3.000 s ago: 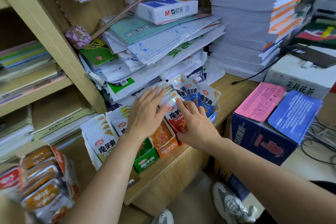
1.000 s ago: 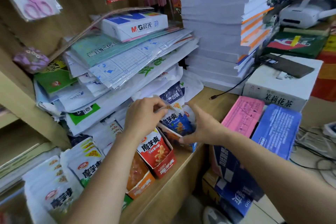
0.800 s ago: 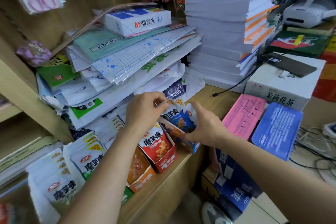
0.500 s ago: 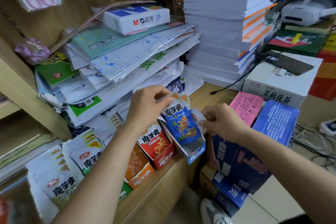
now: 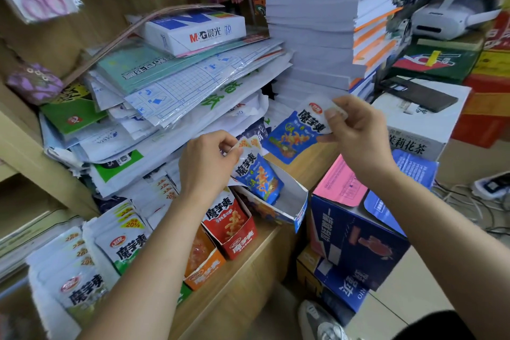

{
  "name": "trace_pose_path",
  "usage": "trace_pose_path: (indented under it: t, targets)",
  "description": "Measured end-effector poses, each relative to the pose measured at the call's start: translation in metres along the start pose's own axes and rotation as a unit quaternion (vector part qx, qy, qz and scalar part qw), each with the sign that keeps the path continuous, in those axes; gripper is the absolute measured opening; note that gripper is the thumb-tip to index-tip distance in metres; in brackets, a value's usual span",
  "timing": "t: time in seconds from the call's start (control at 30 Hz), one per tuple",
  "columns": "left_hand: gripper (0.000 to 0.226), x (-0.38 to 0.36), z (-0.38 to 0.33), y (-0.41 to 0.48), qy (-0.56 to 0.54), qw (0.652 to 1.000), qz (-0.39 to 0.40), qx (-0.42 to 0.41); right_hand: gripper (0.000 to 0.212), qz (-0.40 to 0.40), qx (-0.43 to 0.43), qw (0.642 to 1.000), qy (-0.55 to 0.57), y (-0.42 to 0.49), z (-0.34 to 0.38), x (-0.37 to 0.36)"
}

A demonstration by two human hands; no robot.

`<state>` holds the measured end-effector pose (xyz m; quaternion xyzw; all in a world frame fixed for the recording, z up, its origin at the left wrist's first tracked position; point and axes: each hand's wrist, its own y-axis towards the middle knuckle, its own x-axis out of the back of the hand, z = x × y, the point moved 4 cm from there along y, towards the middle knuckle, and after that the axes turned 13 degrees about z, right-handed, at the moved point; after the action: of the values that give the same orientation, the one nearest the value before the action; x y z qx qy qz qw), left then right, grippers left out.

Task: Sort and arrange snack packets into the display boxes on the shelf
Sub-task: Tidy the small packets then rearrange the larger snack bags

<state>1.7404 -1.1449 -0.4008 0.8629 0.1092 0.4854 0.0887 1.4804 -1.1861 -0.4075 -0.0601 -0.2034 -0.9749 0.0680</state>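
- The lifted blue packet (image 5: 292, 138) is hanging in the air above the shelf (image 5: 248, 270), just behind the blue display box (image 5: 296, 201). The right hand (image 5: 358, 135) is pinching its white top edge between thumb and curled fingers.
- Half a second earlier this hand was curled beside the box, with no packet raised.
- The left hand (image 5: 205, 165) is pinching the tops of the standing blue packets (image 5: 259, 176), holding them upright at the box's rear.
- The box's front part is showing free room, so the raised packet is probably being re-seated there.
- The red display box (image 5: 242, 243) and orange display box (image 5: 205, 268) are standing stocked to the left.
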Motion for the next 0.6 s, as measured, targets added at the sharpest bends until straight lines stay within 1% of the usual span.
trace_pose_path:
  t: [0.07, 0.13, 0.2, 0.3, 0.37, 0.43, 0.5, 0.53, 0.6]
  targets:
    - [0.009, 0.002, 0.001, 0.001, 0.005, 0.999, -0.025, 0.019, 0.009, -0.019, 0.007, 1.000, 0.005, -0.001, 0.006, 0.010]
    - [0.010, 0.003, 0.001, 0.001, 0.013, 0.998, -0.043, 0.036, 0.013, -0.013, 0.009, 1.000, 0.020, -0.003, 0.009, 0.014]
    - [0.010, 0.004, 0.001, 0.001, 0.011, 0.997, -0.051, 0.051, 0.009, 0.033, 0.010, 0.999, 0.004, -0.004, 0.009, 0.007]
    - [0.012, 0.002, 0.005, 0.003, -0.005, 0.997, -0.024, 0.075, 0.013, 0.108, -0.004, 0.991, -0.084, -0.003, -0.002, -0.014]
    - [0.015, -0.001, 0.007, 0.003, -0.012, 0.996, 0.004, 0.094, 0.011, 0.145, -0.001, 0.978, -0.148, 0.001, -0.012, -0.027]
    - [0.015, -0.004, 0.008, 0.002, -0.010, 0.995, 0.027, 0.096, 0.008, 0.212, -0.006, 0.955, -0.208, 0.002, -0.023, -0.041]
    - [0.014, -0.007, 0.008, 0.003, -0.009, 0.995, 0.052, 0.087, 0.014, 0.261, -0.012, 0.940, -0.219, 0.001, -0.033, -0.054]
    - [0.012, -0.009, 0.007, 0.004, -0.006, 0.995, 0.067, 0.080, 0.020, 0.270, -0.021, 0.939, -0.210, -0.001, -0.037, -0.059]
    - [0.006, -0.012, 0.006, 0.005, 0.005, 0.993, 0.097, 0.066, 0.044, 0.257, -0.055, 0.951, -0.165, -0.004, -0.043, -0.066]
